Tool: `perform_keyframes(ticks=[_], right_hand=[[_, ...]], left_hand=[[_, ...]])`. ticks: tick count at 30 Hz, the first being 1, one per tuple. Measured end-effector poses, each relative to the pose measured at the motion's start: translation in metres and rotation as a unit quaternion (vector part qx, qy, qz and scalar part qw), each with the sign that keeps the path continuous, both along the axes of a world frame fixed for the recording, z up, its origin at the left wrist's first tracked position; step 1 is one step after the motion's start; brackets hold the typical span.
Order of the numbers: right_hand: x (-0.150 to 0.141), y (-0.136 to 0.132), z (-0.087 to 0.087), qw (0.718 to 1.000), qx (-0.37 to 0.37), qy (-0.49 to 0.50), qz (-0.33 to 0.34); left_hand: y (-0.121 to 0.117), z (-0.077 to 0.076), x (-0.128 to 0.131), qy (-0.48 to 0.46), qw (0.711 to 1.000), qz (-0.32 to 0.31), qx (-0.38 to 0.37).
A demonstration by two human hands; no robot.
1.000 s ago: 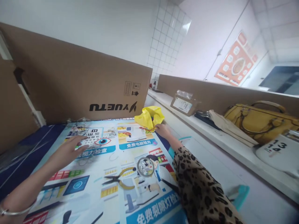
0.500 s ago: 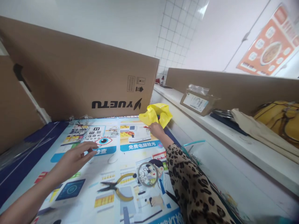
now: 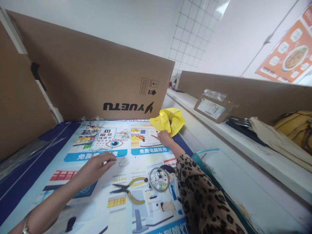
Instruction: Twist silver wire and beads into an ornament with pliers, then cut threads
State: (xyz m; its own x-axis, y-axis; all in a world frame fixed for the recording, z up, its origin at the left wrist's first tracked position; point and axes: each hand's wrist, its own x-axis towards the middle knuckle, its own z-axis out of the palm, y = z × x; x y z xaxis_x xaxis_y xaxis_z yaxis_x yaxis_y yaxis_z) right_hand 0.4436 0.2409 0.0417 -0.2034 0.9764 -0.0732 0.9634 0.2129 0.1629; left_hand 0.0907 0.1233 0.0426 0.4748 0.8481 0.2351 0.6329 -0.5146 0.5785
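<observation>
My right hand [image 3: 166,139] has its fingers bent together at the front edge of a crumpled yellow plastic bag [image 3: 174,122]. A thin red strand or stick shows by its fingertips; what the fingers hold is hidden. My left hand [image 3: 102,163] hovers palm down over the printed sheet, with thumb and forefinger a little apart and nothing seen in it. Just right of it lies a thin wire loop [image 3: 123,162]. Nearer to me, yellow-handled pliers [image 3: 128,190] lie with spread handles beside a round clear dish [image 3: 159,179] of small beads.
Tangled clear wire pieces [image 3: 92,125] lie at the back left. A large cardboard box [image 3: 97,71] closes off the back. Along the right, a white ledge [image 3: 185,100] holds a small carton [image 3: 211,109], a cloth [image 3: 275,136] and a yellow handbag [image 3: 296,130]. A teal-rimmed container [image 3: 209,169] sits below.
My left hand has moved nearer and to the right, off the eye-chart picture, its fingers drawing closer together. My right hand stays at the yellow bag. The view has turned rightward, then slightly back.
</observation>
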Motion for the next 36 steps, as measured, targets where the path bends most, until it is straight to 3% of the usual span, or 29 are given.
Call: perform_keyframes(ticks=[4, 8, 14, 18, 26, 31, 36], right_hand=[[-0.017, -0.028, -0.003, 0.985, -0.017, 0.17, 0.03], [-0.035, -0.058, -0.003, 0.946, -0.039, 0.316, 0.063], [-0.06, -0.097, 0.009, 0.895, -0.069, 0.429, 0.099], [-0.07, -0.116, 0.021, 0.885, -0.087, 0.444, 0.108], [-0.076, -0.13, 0.03, 0.894, -0.088, 0.423, 0.115], [-0.078, -0.134, 0.028, 0.911, -0.059, 0.385, 0.133], [-0.079, -0.134, 0.02, 0.929, -0.027, 0.321, 0.18]], left_hand=[[-0.01, 0.004, 0.012, -0.02, 0.995, -0.006, -0.098], [-0.017, 0.004, 0.021, -0.068, 0.984, -0.004, -0.163], [-0.02, -0.002, 0.027, -0.177, 0.947, 0.008, -0.268], [-0.022, -0.002, 0.038, -0.231, 0.931, 0.025, -0.281], [-0.024, 0.004, 0.078, -0.284, 0.879, -0.034, -0.381], [-0.025, 0.005, 0.099, -0.259, 0.889, -0.012, -0.377], [-0.028, 0.008, 0.094, -0.248, 0.902, -0.011, -0.353]])
